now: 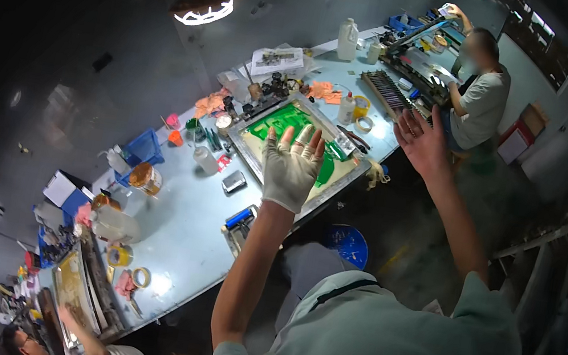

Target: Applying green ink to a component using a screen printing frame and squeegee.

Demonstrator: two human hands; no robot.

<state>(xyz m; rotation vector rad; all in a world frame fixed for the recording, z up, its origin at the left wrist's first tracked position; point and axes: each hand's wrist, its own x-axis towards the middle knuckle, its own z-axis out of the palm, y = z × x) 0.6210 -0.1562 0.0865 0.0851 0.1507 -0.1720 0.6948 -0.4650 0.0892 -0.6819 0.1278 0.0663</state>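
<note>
My left hand (pixel 290 171) is raised in front of a screen-printing frame (pixel 250 160), hiding part of it. It wears a white glove with bare fingertips; its fingers are apart and it holds nothing. Bright green ink (pixel 281 120) is spread over the frame's pale mesh. At the frame's right corner lies a green-smeared tool (pixel 338 149), its kind hard to make out. My right hand (pixel 423 141) is ungloved and held up past the table's edge, fingers spread, nothing in it. Nearest to it on the table are black-handled pliers (pixel 355 141) and a tape roll (pixel 364 124).
A long pale-blue table (pixel 180 235) runs diagonally, bearing bottles, rags and a blue bin (pixel 145 148). A blue round stool (pixel 347 246) stands below its edge. One co-worker (pixel 483 97) sits at the far right, another person (pixel 89 353) at lower left. A railing (pixel 539 238) is at right.
</note>
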